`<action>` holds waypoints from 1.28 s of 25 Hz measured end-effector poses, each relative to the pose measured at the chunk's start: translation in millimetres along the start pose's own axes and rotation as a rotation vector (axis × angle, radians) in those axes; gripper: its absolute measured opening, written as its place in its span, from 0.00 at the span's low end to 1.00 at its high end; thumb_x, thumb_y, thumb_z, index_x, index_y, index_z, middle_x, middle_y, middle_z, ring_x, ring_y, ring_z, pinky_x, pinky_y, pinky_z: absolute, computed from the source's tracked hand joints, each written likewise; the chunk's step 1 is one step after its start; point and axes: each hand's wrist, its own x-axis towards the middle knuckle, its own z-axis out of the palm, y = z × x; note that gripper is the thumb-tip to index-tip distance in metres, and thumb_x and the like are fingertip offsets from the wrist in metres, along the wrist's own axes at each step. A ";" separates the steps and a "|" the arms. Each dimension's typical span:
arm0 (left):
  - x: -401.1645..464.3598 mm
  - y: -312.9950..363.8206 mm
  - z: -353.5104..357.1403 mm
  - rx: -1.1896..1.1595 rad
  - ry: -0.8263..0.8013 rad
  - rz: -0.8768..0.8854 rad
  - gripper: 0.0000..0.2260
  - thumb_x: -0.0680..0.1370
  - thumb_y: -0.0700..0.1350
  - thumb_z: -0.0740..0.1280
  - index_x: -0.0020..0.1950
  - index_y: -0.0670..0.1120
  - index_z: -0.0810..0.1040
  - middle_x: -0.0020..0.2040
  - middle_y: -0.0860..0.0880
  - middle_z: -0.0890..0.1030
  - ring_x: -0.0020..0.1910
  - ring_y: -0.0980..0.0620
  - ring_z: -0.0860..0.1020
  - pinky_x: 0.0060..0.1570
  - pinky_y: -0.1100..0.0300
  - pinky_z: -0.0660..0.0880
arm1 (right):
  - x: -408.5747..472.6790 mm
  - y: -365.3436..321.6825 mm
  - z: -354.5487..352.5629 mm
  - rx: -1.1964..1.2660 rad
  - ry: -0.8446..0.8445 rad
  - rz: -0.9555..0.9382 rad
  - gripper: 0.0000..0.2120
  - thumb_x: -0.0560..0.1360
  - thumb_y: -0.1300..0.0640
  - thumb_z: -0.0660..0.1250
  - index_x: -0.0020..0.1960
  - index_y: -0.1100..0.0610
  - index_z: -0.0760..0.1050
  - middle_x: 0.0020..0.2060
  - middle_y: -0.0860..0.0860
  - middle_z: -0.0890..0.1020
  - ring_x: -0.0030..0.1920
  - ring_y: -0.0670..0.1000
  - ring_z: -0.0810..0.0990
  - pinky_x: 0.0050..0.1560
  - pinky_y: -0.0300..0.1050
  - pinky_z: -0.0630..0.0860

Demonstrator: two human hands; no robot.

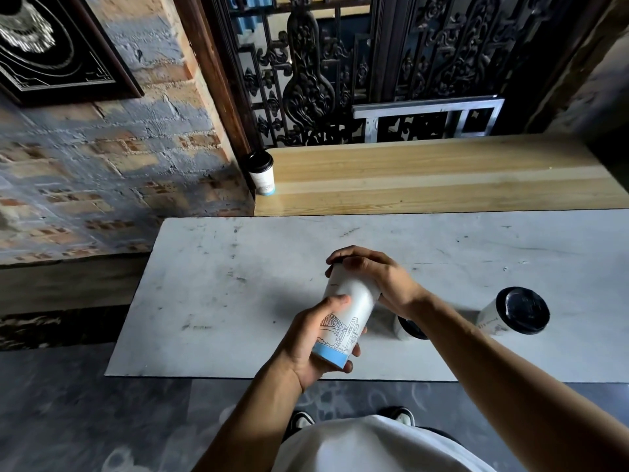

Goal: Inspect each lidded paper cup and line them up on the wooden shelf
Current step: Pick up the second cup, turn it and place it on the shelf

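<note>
Both forearms reach forward from the bottom edge, over the near side of the tabletop [238, 294]. The left hand [306, 342] is curled round the lower part of the held cup [347, 311], thumb on its side, fingers under its blue-banded base. The cup tilts, lid end away from the person. The right hand [371, 270] arches over that lid, fingers bent down round its rim, wrist cocked. Just beyond the right forearm, a second cup [405, 330] stands on the tabletop, mostly hidden. To its right, a third cup [514, 313] stands with its black lid showing. Beyond the tabletop lies the shelf [442, 175]; a fourth cup [262, 173] stands upright at its left end.
</note>
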 end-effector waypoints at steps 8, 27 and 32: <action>4.1 -0.5 9.2 -0.027 0.086 -0.022 0.29 0.73 0.66 0.69 0.59 0.41 0.83 0.43 0.40 0.83 0.33 0.43 0.81 0.32 0.56 0.75 | -4.1 9.0 -1.9 0.233 0.177 0.128 0.27 0.82 0.37 0.56 0.65 0.54 0.81 0.61 0.60 0.84 0.56 0.60 0.84 0.62 0.58 0.78; 15.6 -3.7 20.6 0.480 0.510 0.347 0.16 0.83 0.59 0.59 0.62 0.54 0.80 0.56 0.48 0.83 0.53 0.54 0.82 0.46 0.61 0.76 | -53.3 41.7 26.3 0.529 0.181 0.054 0.25 0.80 0.59 0.48 0.72 0.56 0.74 0.61 0.66 0.82 0.55 0.63 0.82 0.54 0.59 0.81; 11.2 -3.4 8.3 0.500 0.621 0.854 0.15 0.78 0.32 0.67 0.57 0.50 0.84 0.48 0.47 0.79 0.45 0.53 0.80 0.46 0.67 0.75 | -53.8 47.1 17.1 0.441 0.194 0.079 0.24 0.79 0.53 0.63 0.75 0.52 0.71 0.68 0.67 0.78 0.67 0.71 0.77 0.69 0.73 0.69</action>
